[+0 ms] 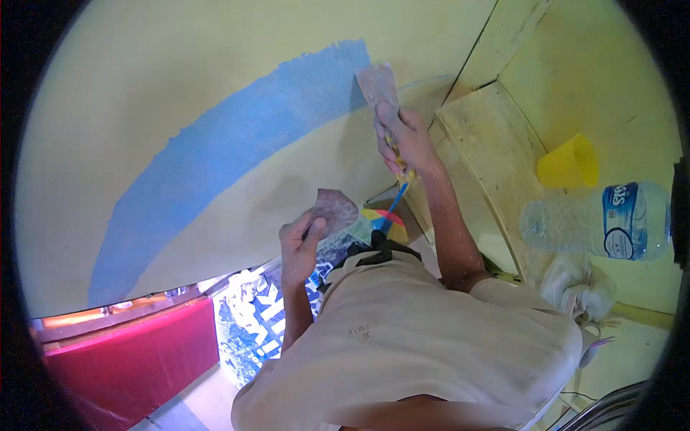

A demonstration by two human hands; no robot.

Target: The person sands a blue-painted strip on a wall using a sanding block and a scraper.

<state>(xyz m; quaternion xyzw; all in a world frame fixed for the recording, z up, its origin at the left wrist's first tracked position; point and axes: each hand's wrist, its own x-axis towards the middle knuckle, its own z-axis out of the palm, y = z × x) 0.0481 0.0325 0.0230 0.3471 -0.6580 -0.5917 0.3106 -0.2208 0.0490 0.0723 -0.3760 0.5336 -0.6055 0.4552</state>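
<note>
A broad blue painted band [237, 140] arcs across the pale yellow wall [178, 64]. My right hand [407, 129] grips a scraper, apparently a putty knife [378, 83], whose wide blade is smeared with pale residue. The blade is at the upper right end of the blue band; whether it touches the wall cannot be told. Yellow parts of its handle show below my fingers. Lower and to the left, my left hand [301, 242] pinches a flat brown piece [335, 209] with whitish smears, either a scraper or folded sandpaper. Pale specks dot my right forearm.
On the right, a wooden ledge [490, 129] holds a yellow plastic cup [560, 164], a clear plastic bottle [571, 223] and a translucent plastic bag [577, 285]. A red panel [140, 355] stands at lower left. Patterned blue-and-white sheeting [248, 318] lies below my left arm.
</note>
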